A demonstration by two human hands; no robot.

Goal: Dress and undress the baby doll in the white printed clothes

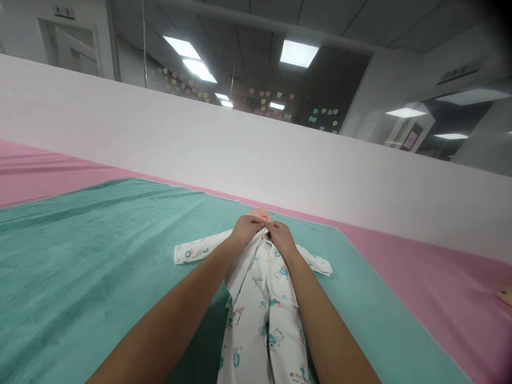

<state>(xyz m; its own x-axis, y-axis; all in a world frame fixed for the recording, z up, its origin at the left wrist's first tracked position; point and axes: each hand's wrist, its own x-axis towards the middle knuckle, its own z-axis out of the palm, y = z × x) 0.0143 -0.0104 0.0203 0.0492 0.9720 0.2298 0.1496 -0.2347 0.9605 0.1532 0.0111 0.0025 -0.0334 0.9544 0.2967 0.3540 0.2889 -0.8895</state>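
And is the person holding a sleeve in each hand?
No, the left hand and right hand are together at the collar, between the spread sleeves.

No text is readable; the small lettering [299, 377] on the white patterned trousers [284, 350] is blurred.

White patterned top [259, 270], sleeves [201, 248] outspread

Ceiling lights [299, 53] and heart-shaped stickers [267, 94] show above a white wall [240, 152] behind pink cloth [412, 281].
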